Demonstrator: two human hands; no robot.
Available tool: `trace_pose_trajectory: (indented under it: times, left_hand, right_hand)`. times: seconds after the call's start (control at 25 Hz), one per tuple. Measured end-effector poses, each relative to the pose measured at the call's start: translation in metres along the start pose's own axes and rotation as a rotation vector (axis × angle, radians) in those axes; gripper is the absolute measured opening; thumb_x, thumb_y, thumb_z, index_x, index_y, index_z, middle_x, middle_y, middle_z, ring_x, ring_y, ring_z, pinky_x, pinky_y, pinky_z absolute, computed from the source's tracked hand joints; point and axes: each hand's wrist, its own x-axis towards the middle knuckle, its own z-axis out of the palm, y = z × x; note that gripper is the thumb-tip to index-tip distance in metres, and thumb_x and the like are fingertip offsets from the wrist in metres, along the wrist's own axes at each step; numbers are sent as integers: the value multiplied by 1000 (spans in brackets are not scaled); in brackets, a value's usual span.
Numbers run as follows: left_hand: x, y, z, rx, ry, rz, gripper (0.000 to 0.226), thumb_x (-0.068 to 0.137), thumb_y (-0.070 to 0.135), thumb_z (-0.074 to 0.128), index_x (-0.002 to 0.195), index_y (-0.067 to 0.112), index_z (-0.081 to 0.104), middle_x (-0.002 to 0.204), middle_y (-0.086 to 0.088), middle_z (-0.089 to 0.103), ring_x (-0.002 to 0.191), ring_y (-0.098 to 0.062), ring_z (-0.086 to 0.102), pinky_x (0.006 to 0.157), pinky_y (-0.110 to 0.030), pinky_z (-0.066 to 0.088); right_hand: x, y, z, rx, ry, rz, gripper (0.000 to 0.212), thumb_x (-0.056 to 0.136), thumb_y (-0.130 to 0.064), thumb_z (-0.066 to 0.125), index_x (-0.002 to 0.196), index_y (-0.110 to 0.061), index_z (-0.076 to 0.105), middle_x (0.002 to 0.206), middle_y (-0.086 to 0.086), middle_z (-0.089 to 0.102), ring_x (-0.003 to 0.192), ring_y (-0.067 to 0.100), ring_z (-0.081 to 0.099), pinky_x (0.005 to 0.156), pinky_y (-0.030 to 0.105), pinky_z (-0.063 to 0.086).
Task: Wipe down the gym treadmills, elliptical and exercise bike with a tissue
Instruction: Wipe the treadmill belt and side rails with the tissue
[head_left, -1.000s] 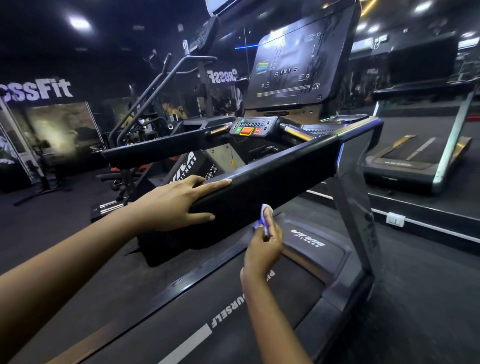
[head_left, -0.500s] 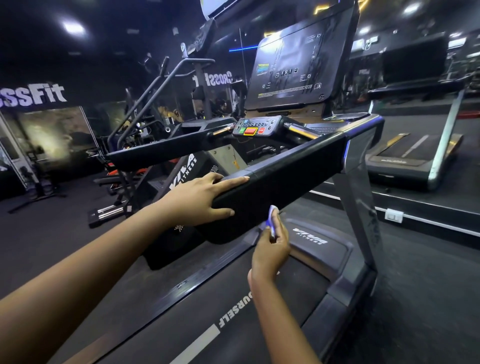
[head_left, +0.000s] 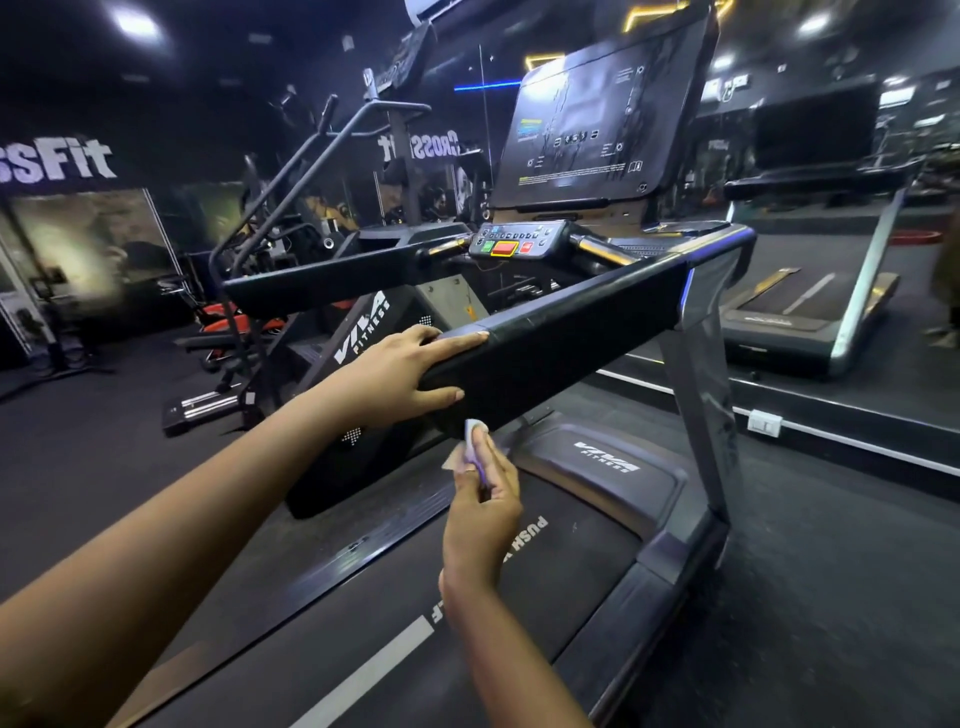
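Observation:
A black treadmill fills the view, its right handrail (head_left: 571, 332) running from the console toward me. My left hand (head_left: 400, 374) rests on the near end of that rail, fingers straight along the top and the thumb on the rail's inner side. Below the rail's end, my right hand (head_left: 483, 514) pinches a small white tissue (head_left: 471, 441) and holds it against the rail's lower edge. The belt (head_left: 415, 613) lies under both arms. The console screen (head_left: 592, 124) and button panel (head_left: 514, 244) stand further ahead.
The left handrail (head_left: 322, 280) runs parallel across the belt. A stair climber (head_left: 311, 208) stands to the left, behind it a red bench. A second treadmill (head_left: 810, 306) sits at the right on a raised floor with a white-edged step (head_left: 831, 436).
My left hand has slid further along the rail's near end. My right hand with the tissue has moved left and back toward the rail's end. The view has shifted closer.

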Motion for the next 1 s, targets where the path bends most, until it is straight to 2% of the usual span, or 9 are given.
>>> trace_pose_trajectory:
  times: [0.24, 0.36, 0.44, 0.52, 0.6, 0.76, 0.84, 0.92, 1.0]
  left_hand:
    - [0, 0, 2, -27, 6, -1, 70, 92, 39, 57, 148, 41, 16, 137, -13, 42, 123, -28, 44, 100, -27, 30]
    - [0, -1, 4, -48, 31, -17, 66, 91, 38, 58, 147, 41, 22, 135, -13, 43, 122, -27, 44, 98, -26, 30]
    - [-1, 0, 7, -72, 59, -36, 64, 90, 37, 60, 146, 40, 28, 135, -13, 44, 123, -28, 44, 100, -28, 31]
    - [-8, 1, 12, -117, 96, -68, 64, 90, 35, 62, 146, 37, 31, 136, -14, 43, 125, -29, 42, 105, -32, 30]
    - [-24, 3, 17, -187, 162, -118, 67, 89, 33, 63, 147, 32, 30, 140, -13, 40, 128, -29, 39, 110, -34, 30]
    - [-88, 10, 33, -303, 281, -254, 72, 90, 24, 63, 149, 29, 23, 145, -3, 36, 126, -15, 42, 104, -25, 31]
    - [-130, 11, 51, -302, 232, -353, 66, 92, 25, 60, 149, 25, 26, 144, -4, 38, 127, -17, 43, 102, -24, 31]
    - [-177, 13, 76, -310, 118, -477, 57, 95, 28, 55, 147, 19, 33, 145, -5, 40, 131, -20, 42, 102, -20, 28]
    - [-227, 14, 103, -321, -27, -614, 52, 98, 31, 50, 145, 17, 36, 145, -4, 41, 132, -19, 40, 103, -21, 27]
  right_hand:
    - [39, -11, -3, -8, 77, 17, 52, 83, 21, 41, 106, -19, 64, 107, -4, 64, 95, -12, 58, 82, 3, 41]
    - [20, -10, 4, -29, 55, 35, 49, 84, 20, 43, 108, -16, 66, 108, -5, 64, 104, -1, 58, 86, 5, 41]
    - [11, -11, 2, -25, 3, 69, 47, 86, 17, 46, 106, -20, 67, 109, -7, 65, 107, 2, 59, 91, 12, 44]
    - [6, -16, -4, -41, -73, 95, 43, 87, 14, 48, 106, -20, 68, 109, -8, 66, 107, 2, 59, 92, 15, 45]
    - [-1, -23, -11, -82, -157, 123, 42, 87, 12, 48, 107, -18, 69, 108, -10, 67, 103, -2, 59, 89, 8, 44]
    - [-14, -26, -32, -183, -327, 183, 50, 85, 13, 45, 98, -28, 69, 95, -23, 66, 91, -14, 59, 80, 2, 41]
    - [-25, -18, -46, -274, -453, 282, 48, 85, 10, 44, 98, -29, 70, 94, -21, 67, 86, -14, 60, 72, 1, 41]
    - [-41, -6, -59, -406, -597, 362, 43, 85, 7, 45, 95, -25, 72, 89, -19, 68, 71, -15, 58, 61, 3, 40]
    - [-63, 11, -68, -554, -743, 415, 34, 86, 2, 49, 83, -21, 73, 90, -13, 70, 73, -7, 60, 62, 10, 42]
